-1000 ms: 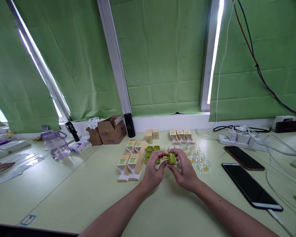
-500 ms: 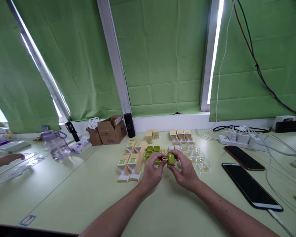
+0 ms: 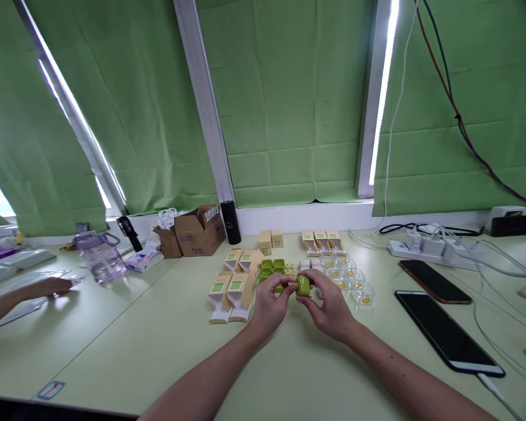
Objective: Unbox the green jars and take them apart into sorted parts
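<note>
Between my two hands, a small, glossy, rounded green case point(image 3: 303, 285) is held above the table. My right hand point(image 3: 332, 305) is closed around its right side, thumb below and fingers above. At the case's left side, my left hand point(image 3: 269, 305) pinches a small yellowish loop-like piece point(image 3: 293, 283), partly hidden by the fingertips. Just behind my hands are several green square trays or cases point(image 3: 266, 264), small yellowish pieces point(image 3: 290, 267) and white blocks point(image 3: 310, 264). Clear plastic cups point(image 3: 357, 284) with yellow spots inside stand to the right.
Opened cardboard boxes point(image 3: 236, 289) lie left of my hands, others point(image 3: 321, 241) behind. Two phones point(image 3: 445, 327) and a power strip point(image 3: 421, 252) with cables are at right. At left are a purple bottle point(image 3: 99, 260) and a co-worker's hand point(image 3: 55, 286) over clear plastic.
The co-worker's hand at the left has moved right across the clear plastic. My hands stay nearly in place, with the green case turned slightly.
</note>
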Tool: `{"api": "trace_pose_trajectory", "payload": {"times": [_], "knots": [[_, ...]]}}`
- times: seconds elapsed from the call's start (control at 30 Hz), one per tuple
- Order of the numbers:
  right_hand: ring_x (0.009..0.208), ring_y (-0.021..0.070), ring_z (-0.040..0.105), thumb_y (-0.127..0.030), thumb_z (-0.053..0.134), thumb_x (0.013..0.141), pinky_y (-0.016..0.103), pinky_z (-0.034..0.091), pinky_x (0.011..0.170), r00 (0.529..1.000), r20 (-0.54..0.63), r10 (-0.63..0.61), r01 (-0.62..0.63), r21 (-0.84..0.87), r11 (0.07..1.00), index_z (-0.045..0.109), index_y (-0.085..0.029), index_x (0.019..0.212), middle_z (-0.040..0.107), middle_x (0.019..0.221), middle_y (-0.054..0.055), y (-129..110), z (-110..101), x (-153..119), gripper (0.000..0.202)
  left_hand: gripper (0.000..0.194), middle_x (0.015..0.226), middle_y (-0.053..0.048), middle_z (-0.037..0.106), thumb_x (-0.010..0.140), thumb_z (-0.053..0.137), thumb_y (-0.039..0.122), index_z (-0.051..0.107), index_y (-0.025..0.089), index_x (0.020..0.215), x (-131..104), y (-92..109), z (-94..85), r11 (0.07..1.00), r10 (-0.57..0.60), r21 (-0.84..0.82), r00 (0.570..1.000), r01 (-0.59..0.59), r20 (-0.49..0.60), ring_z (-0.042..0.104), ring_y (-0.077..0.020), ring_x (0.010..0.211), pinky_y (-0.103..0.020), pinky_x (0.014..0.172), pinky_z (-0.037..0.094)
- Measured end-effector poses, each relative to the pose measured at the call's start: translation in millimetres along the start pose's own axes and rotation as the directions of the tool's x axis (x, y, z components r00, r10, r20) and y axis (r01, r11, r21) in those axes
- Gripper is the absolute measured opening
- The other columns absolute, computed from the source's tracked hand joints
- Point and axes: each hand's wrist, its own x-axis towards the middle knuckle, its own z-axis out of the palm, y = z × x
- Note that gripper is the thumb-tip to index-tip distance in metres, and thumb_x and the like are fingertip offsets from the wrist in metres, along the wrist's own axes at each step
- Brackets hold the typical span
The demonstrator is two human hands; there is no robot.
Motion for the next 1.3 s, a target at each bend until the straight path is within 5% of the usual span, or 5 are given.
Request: {"api": "trace_pose_trajectory", "payload": {"times": [0.4, 0.63, 0.8, 1.0, 1.3], "knots": [[0.104, 0.0265, 0.067, -0.021, 0.065, 0.088, 0.041, 0.061, 0.086, 0.999, 0.02, 0.037, -0.037, 0.016, 0.999, 0.054, -0.026, 0.128, 0.066, 0.118, 0.01, 4, 1, -2, 0.041, 0.009, 0.084, -0.006, 0.076, 0.084, 0.075, 0.028, 0.078, 0.02, 0.083, 2, -7, 0.5, 0.996, -0.076, -0.046, 0.997, 0.077, 0.016, 0.071, -0.0215, 0.081, -0.033, 0.077, 0.057], [0.097, 0.0209, 0.066, -0.024, 0.062, 0.092, 0.038, 0.062, 0.084, 0.966, 0.054, 0.252, -0.257, 0.267, 0.929, 0.055, -0.028, 0.131, 0.061, 0.125, 0.009, -4, 3, 2, 0.039, 0.034, 0.102, -0.01, 0.075, 0.082, 0.076, 0.029, 0.074, 0.016, 0.113, 2, -7, -1.9, 0.992, -0.099, -0.071, 0.993, 0.103, 0.06, 0.069, -0.0209, 0.088, -0.035, 0.085, 0.058], [0.101, 0.0197, 0.062, -0.03, 0.062, 0.095, 0.037, 0.061, 0.087, 0.957, 0.075, 0.279, -0.288, 0.326, 0.9, 0.059, -0.033, 0.135, 0.052, 0.131, 0.009, -5, 3, 3, 0.04, 0.036, 0.111, -0.013, 0.073, 0.089, 0.071, 0.035, 0.07, 0.015, 0.118, 4, -5, -4.5, 0.992, -0.094, -0.072, 0.994, 0.099, 0.064, 0.068, -0.0224, 0.097, -0.039, 0.092, 0.057], [0.124, 0.0246, 0.055, -0.032, 0.052, 0.101, 0.042, 0.055, 0.101, 0.977, 0.014, 0.215, -0.213, 0.203, 0.956, 0.06, -0.036, 0.138, 0.05, 0.129, 0.009, -4, 1, 5, 0.038, 0.035, 0.115, -0.012, 0.07, 0.091, 0.069, 0.036, 0.068, 0.018, 0.121, 6, 0, -7.8, 1.0, -0.02, 0.02, 0.997, 0.019, 0.075, 0.065, -0.0227, 0.1, -0.039, 0.09, 0.054], [0.109, 0.0264, 0.061, -0.019, 0.059, 0.094, 0.043, 0.062, 0.085, 0.994, -0.081, 0.069, -0.067, 0.026, 0.997, 0.053, -0.029, 0.136, 0.054, 0.128, 0.013, -2, 1, 4, 0.044, 0.043, 0.126, -0.012, 0.065, 0.083, 0.078, 0.025, 0.066, 0.022, 0.124, 7, -2, -7.9, 0.992, 0.09, 0.082, 0.991, -0.098, 0.097, 0.061, -0.0271, 0.116, -0.042, 0.097, 0.052]]}}
